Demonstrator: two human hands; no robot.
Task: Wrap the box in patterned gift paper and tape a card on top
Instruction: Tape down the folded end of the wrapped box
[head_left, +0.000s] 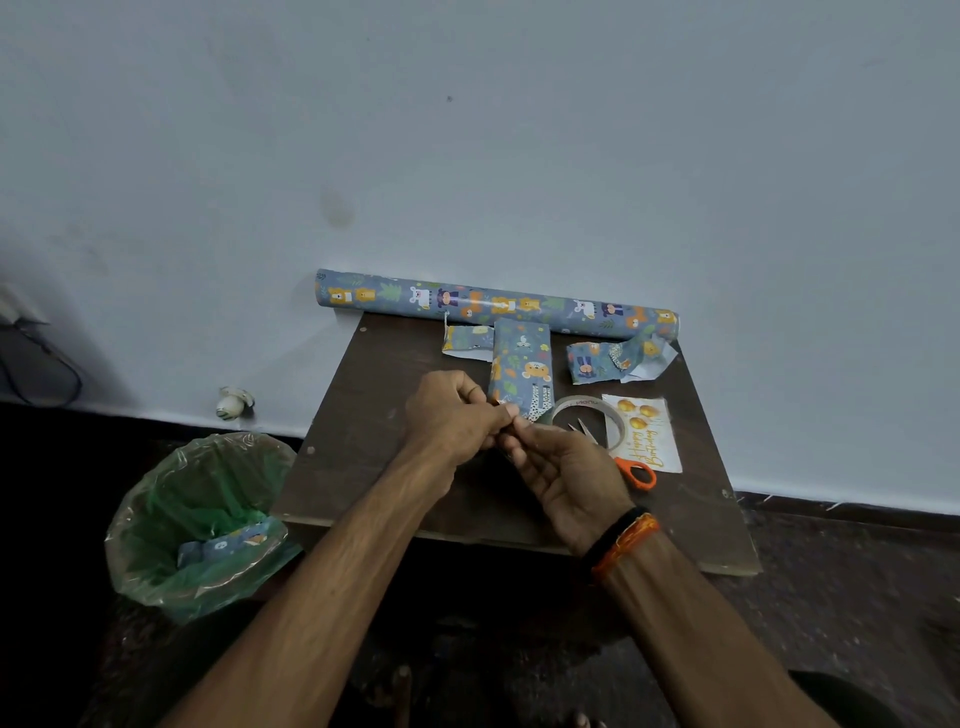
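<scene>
Head view: box (519, 364) looks wrapped on my counter (363, 441). Left hand (452, 415) and right hand (561, 467) pinch something small together, probably tape. Card (647, 434) still loose.

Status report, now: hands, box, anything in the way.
Left hand and right hand pinch something small together; cannot tell what. Wrapped box on table, near end unsealed. Card untaped, under tape roll and scissors.

Both hands meet at the fingertips — left hand (453, 415) curled, right hand (563, 470) palm-up, fingers pinching.
</scene>
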